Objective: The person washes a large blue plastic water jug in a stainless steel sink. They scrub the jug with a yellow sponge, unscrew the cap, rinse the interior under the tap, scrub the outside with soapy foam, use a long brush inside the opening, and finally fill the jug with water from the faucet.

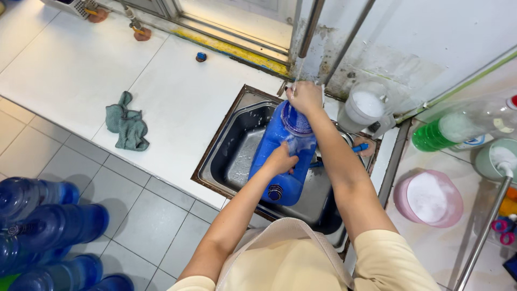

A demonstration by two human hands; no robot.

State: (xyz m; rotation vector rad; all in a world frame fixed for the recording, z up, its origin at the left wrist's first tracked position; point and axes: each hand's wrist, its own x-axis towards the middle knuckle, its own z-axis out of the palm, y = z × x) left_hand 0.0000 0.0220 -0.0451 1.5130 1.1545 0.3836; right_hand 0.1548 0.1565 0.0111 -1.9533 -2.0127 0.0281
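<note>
A large blue plastic water jug (pixel 280 153) lies tilted over the steel sink (pixel 237 156), its capped neck toward me and its round base up under the tap. My left hand (pixel 279 159) grips the jug's side near the middle. Over the far rim of the base my right hand (pixel 304 97) is closed, just below a thin stream of water from the tap (pixel 308 32). Soapy foam coats the jug's upper part.
A crumpled green cloth (pixel 127 125) lies on the white counter left of the sink. Several blue jugs (pixel 43 221) stand on the tiled floor at lower left. A pink foam-filled bowl (pixel 428 198), a clear foamy container (pixel 366 108) and a green bottle (pixel 458 129) sit to the right.
</note>
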